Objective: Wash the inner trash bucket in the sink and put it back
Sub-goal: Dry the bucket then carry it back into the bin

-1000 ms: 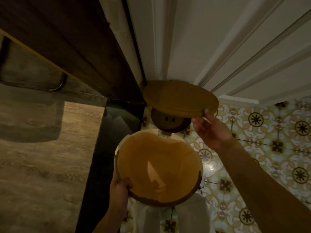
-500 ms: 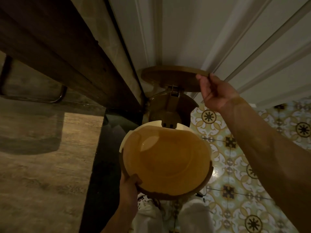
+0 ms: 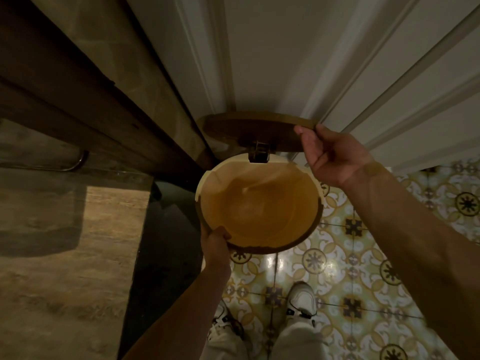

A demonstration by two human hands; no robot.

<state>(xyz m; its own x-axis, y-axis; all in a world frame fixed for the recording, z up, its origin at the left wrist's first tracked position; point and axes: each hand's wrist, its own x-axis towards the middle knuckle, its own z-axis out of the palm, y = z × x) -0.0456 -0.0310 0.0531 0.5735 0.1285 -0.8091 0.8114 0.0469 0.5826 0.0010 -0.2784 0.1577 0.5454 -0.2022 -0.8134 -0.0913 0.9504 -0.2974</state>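
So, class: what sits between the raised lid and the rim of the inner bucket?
The dark hinge bracket joins the lid to the bin, just above the inner bucket rim, seen in the head view.

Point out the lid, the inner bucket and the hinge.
lid point(image 3: 249, 128), head view, underside.
inner bucket point(image 3: 259, 211), head view, inside floor.
hinge point(image 3: 258, 153), head view, bracket at the bucket's far rim.

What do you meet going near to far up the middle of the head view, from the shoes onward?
Shoes → left hand → inner bucket → hinge → raised lid, held open by right hand → white door.
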